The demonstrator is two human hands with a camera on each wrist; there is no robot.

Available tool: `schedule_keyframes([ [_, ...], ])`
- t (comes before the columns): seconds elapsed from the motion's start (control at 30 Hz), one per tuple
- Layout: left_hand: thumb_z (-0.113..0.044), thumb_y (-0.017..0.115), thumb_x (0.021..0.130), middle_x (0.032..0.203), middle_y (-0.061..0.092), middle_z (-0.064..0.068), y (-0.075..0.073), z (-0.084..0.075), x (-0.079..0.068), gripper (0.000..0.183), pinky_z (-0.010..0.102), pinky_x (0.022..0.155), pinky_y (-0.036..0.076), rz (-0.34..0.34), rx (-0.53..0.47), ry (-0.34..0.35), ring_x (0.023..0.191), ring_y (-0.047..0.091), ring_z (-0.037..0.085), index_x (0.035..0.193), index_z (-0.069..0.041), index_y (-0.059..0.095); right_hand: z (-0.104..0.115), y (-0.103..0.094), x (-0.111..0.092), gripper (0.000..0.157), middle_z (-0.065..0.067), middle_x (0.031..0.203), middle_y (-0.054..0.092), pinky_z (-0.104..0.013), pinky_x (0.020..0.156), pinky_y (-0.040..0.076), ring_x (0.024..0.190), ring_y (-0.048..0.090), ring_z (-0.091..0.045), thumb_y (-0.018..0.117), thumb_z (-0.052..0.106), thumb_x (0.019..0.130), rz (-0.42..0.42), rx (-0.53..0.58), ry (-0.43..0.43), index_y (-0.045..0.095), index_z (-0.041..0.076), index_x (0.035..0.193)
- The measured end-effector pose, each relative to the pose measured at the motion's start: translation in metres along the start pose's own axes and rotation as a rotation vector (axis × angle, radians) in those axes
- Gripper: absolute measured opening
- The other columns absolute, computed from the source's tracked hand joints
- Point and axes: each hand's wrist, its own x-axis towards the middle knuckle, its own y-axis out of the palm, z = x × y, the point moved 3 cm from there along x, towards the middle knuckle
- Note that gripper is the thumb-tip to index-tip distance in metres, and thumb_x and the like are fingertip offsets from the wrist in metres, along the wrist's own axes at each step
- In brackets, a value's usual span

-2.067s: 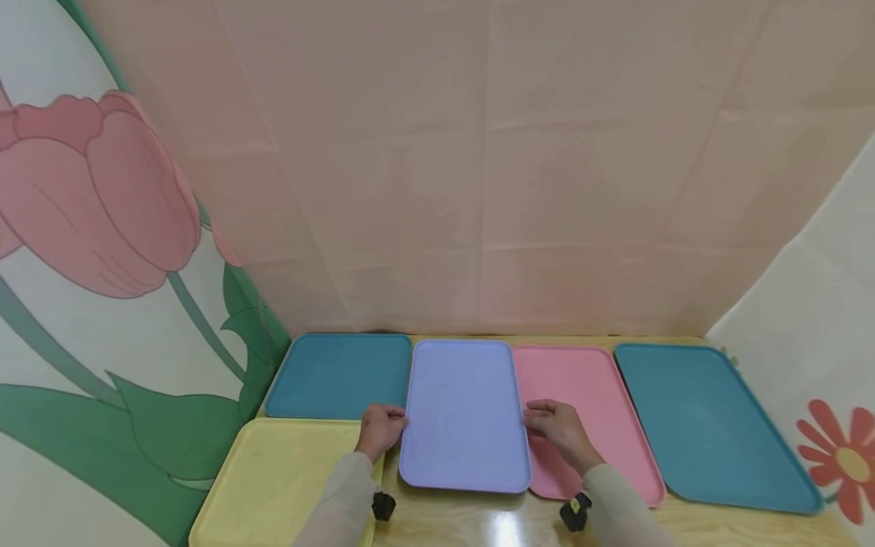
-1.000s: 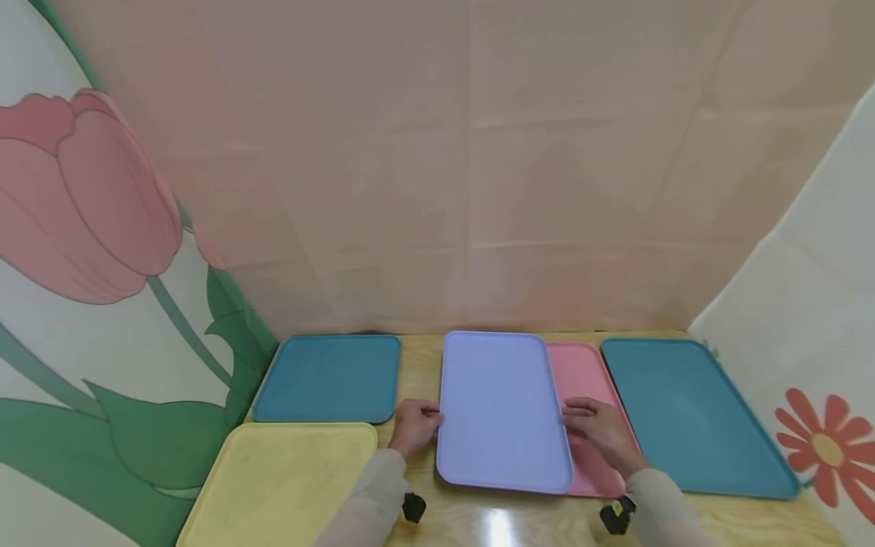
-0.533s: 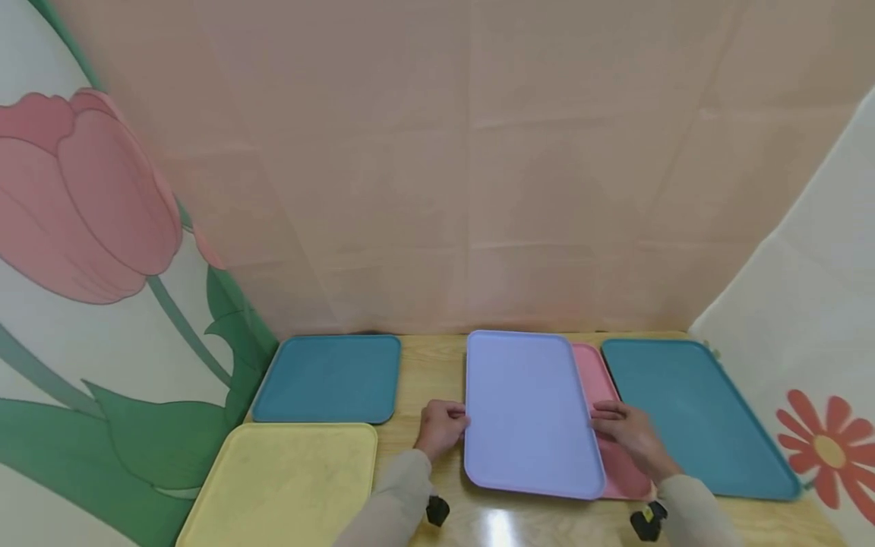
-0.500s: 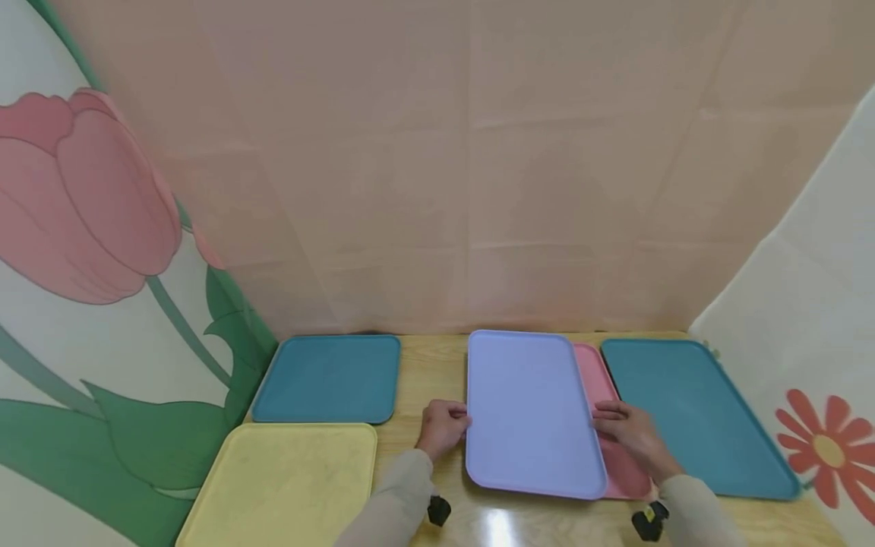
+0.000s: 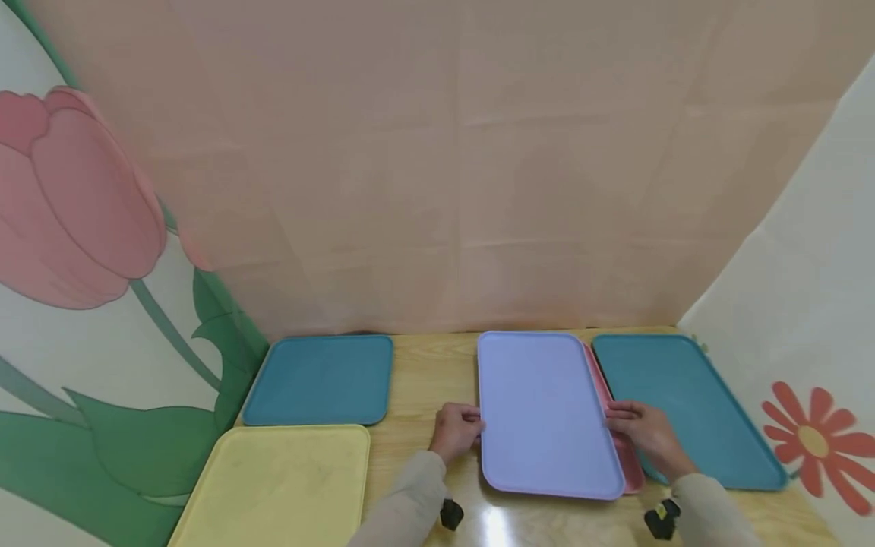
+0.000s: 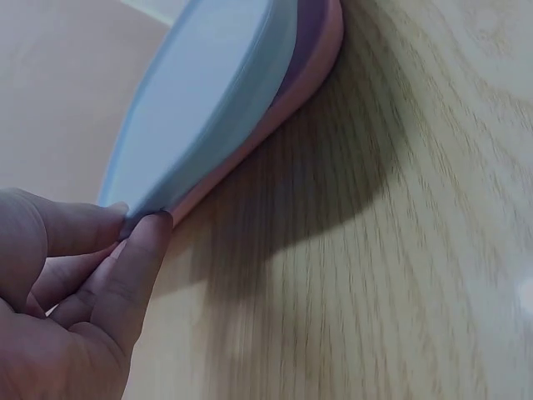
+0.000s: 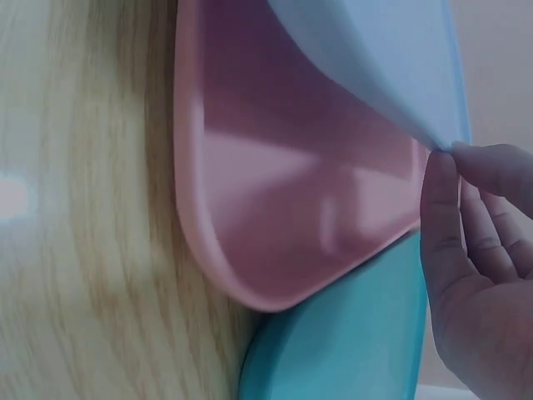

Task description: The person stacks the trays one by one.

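Observation:
A lavender tray (image 5: 547,414) hangs a little above a pink tray (image 5: 625,456) and covers most of it. My left hand (image 5: 456,431) pinches the lavender tray's left rim; in the left wrist view its thumb and fingers (image 6: 146,250) meet at that rim. On the opposite side my right hand (image 5: 645,433) pinches the right rim between thumb and fingertips. The right wrist view shows a gap between the lavender tray (image 7: 383,58) and the pink tray (image 7: 308,200) beneath, whose near corner touches or nearly touches a teal tray (image 7: 350,333).
A large teal tray (image 5: 704,418) lies to the right, close against the pink one. At the back left is another teal tray (image 5: 317,380), with a yellow tray (image 5: 273,486) in front of it. Bare wooden table (image 5: 424,365) shows between the left trays and the lavender one. A beige sheet (image 5: 437,167) stands behind.
Both hands have carried the lavender tray rightward, from beside the left teal and yellow trays to over the pink tray. Less of the pink tray shows now. The head view has shifted slightly.

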Motion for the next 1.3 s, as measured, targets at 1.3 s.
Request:
schedule_keyframes([
  [1.3,0.004,0.077,0.079,0.069,0.068,-0.002,0.052,0.014,0.009,0.011,0.022,0.050,0.055,-0.087,0.041,-0.029,0.055,0.062,0.007,0.090,0.001,0.076,-0.021,-0.030,0.028,0.037,-0.024,0.100,0.070,-0.038,0.072,0.060,0.082,0.069,-0.021,0.065,0.005,0.094,-0.102,-0.166,-0.001,0.056,-0.019,0.120],
])
